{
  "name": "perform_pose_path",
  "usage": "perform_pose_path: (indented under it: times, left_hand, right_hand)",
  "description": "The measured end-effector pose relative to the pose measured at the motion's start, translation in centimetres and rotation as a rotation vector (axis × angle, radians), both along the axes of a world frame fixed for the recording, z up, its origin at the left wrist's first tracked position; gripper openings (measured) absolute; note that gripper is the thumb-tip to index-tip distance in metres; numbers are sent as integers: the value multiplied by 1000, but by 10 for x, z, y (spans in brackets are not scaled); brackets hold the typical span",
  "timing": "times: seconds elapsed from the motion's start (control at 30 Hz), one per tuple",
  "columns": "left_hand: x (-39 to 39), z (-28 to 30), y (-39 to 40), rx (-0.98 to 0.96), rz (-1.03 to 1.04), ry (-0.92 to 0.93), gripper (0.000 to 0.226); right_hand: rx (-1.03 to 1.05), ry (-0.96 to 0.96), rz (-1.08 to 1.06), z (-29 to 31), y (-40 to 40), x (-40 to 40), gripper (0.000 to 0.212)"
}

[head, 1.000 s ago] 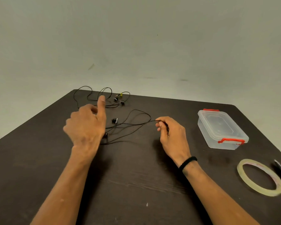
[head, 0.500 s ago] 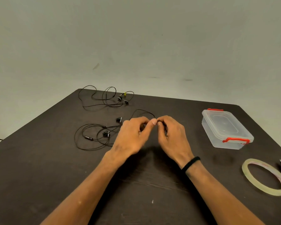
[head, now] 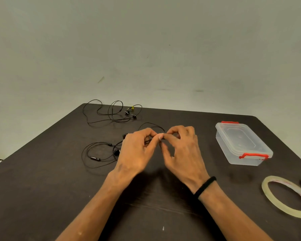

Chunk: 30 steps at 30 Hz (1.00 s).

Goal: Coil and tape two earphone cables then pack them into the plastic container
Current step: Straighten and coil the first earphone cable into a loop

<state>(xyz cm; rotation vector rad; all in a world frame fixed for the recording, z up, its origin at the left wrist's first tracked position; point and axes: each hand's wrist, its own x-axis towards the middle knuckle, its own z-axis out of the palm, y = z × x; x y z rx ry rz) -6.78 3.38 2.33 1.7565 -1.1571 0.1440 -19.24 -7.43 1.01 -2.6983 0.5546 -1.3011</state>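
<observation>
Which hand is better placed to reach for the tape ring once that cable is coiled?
Probably the right hand. The tape ring lies on the table's right side, nearer that hand, with nothing between them. The left hand would have to cross over. Both now pinch the near cable.

Dark table (head: 42,197), pale green wall (head: 146,40)

Two black earphone cables (head: 101,153) (head: 109,112) uncoiled — container (head: 241,145) lidded.

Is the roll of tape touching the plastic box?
Apart. The head view shows bare table between the tape roll and the plastic box.
</observation>
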Motion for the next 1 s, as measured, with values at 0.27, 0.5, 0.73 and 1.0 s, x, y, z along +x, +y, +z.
perform_pose_path:
  times: [0.27, 0.5, 0.73, 1.0]
  left_hand:
    - [7, -1, -1, 31, -7, 12, 35]
    - [17, 2, 5, 41, 78, 37, 30]
    - [0, 3, 1, -16, -16, -39, 24]
    - [25, 4, 15, 100, 117, -168, 35]
  right_hand:
    - [287, -223, 19, -3, -10, 2, 8]
    - [446, -209, -215, 2, -27, -10, 30]
    - [320, -95, 238, -4, 8, 3, 17]
    - [867, -459, -81, 5, -28, -9, 16]
